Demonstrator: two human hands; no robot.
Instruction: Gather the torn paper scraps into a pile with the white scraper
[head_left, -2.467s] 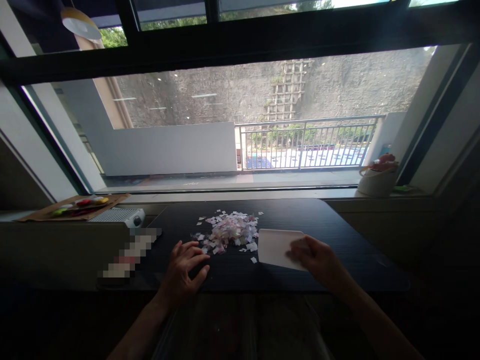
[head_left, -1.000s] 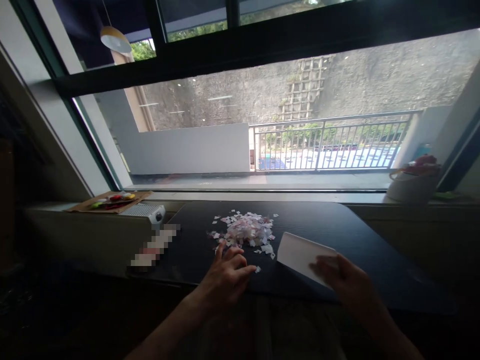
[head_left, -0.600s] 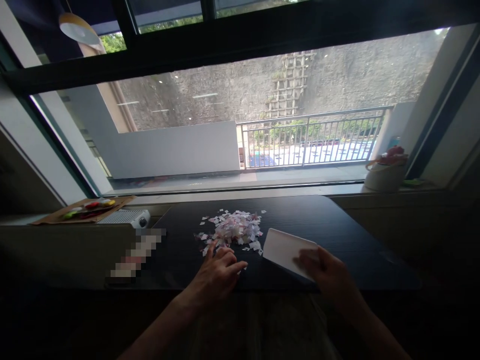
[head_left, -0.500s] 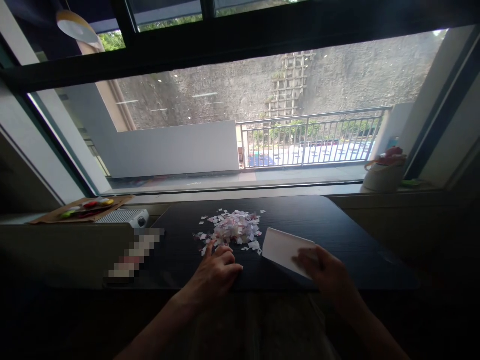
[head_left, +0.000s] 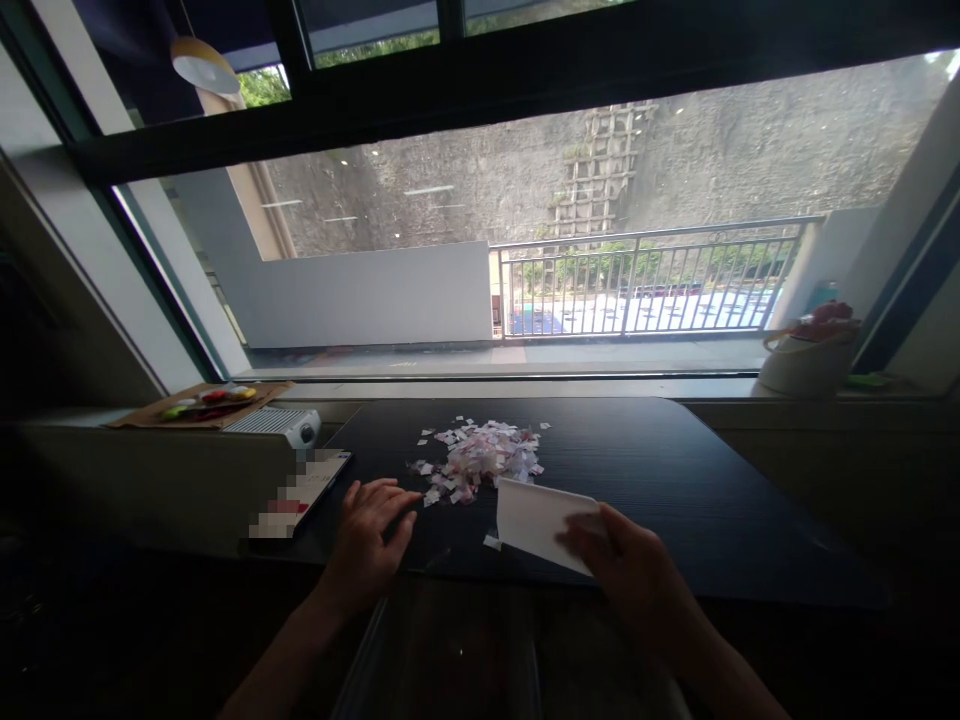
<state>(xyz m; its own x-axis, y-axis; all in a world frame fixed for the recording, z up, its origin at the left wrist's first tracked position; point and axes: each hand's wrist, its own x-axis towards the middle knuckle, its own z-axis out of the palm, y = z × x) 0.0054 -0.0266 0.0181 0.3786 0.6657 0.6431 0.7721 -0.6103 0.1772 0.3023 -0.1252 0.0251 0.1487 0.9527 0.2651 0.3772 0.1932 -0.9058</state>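
A heap of small paper scraps (head_left: 487,450) lies on the dark table (head_left: 637,450), with loose bits scattered round it. My right hand (head_left: 634,555) grips a stiff white card (head_left: 536,520), thumb on one face. The card is tilted at the heap's near side, and one stray scrap (head_left: 492,542) lies by its lower left corner. To the left of the heap, my left hand (head_left: 371,530) is over the near part of the table, fingers stretched out and holding nothing. Its fingertips are close to the nearest scraps; whether they touch any I cannot tell.
A phone-like flat object (head_left: 304,495), partly blurred, lies at the table's left edge. Beyond it are a white appliance (head_left: 281,425) and a brown board (head_left: 135,412) with colourful items. A white pot (head_left: 806,360) stands by the window at right. Something see-through hangs below the table's front edge.
My left hand has moved left, away from the heap's front, and its fingers have straightened. My right hand has brought the card left and nearer to me. The view has shifted slightly.
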